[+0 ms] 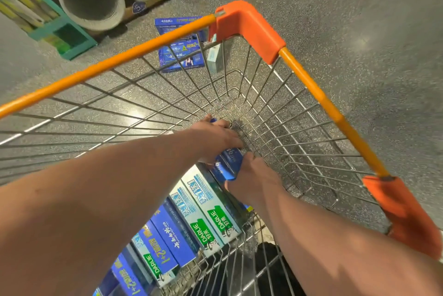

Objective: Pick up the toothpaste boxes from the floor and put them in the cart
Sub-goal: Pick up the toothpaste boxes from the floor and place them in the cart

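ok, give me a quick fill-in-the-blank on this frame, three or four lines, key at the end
1. Both hands hold a ____ box inside the cart.
2. The cart's rim is coloured ____.
3. The green-and-white boxes in the cart read ____.
4. Blue boxes not yet picked up lie on the ____, seen through the cart's wire.

Missing words: blue; orange; DARLIE; floor

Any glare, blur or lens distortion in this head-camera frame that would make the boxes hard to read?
Head view: strong wide-angle bending of the cart rim; glare patches on the floor; the blue boxes on the floor are soft behind the wires, their print unreadable; the blue box held by the left hand and right hand is blurred; the DARLIE boxes read clearly.
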Demonstrator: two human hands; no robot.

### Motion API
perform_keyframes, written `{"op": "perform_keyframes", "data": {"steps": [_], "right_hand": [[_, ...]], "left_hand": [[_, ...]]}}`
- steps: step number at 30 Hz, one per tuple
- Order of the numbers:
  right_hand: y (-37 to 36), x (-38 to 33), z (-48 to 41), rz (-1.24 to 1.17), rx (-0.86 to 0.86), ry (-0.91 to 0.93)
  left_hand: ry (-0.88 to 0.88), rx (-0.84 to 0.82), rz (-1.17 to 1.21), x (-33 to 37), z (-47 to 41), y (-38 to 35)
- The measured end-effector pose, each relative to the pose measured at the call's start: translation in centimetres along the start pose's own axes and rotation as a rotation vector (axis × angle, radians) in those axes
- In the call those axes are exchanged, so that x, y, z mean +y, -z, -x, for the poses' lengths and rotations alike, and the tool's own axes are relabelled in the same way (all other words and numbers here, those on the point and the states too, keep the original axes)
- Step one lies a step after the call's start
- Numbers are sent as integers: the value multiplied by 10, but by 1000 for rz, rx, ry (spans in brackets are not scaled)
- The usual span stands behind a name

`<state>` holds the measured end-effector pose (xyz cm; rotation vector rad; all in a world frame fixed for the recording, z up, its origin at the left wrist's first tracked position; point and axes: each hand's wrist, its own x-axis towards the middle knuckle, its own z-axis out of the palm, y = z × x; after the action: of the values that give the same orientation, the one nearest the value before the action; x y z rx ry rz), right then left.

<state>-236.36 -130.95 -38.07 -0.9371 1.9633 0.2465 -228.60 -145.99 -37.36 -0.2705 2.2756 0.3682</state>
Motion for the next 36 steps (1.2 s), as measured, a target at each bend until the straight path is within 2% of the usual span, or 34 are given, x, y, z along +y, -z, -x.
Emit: {"op": "perform_keyframes", "data": {"steps": [8,15,19,21,22,24,28,36], "right_hand": [[-6,1,-3,-18,34,30],[-10,1,-4,-108,13,-2],[6,-6,6,-249,31,-85],[19,-8,17,-77,22,-65],[31,-12,25,-118,54,-89],[57,-20,42,-10,90,-21],[114,-26,99,32,141,148],[223,-38,266,159,300,447]], "left_hand": [[37,28,52,6,0,-7],[102,-17,46,15,-3,-4],[146,73,62,20,17,0],[173,116,64,22,39,7],[199,132,71,22,51,13],[282,142,120,25,80,28],[431,167,253,41,158,73],[536,325,184,107,313,161]]}}
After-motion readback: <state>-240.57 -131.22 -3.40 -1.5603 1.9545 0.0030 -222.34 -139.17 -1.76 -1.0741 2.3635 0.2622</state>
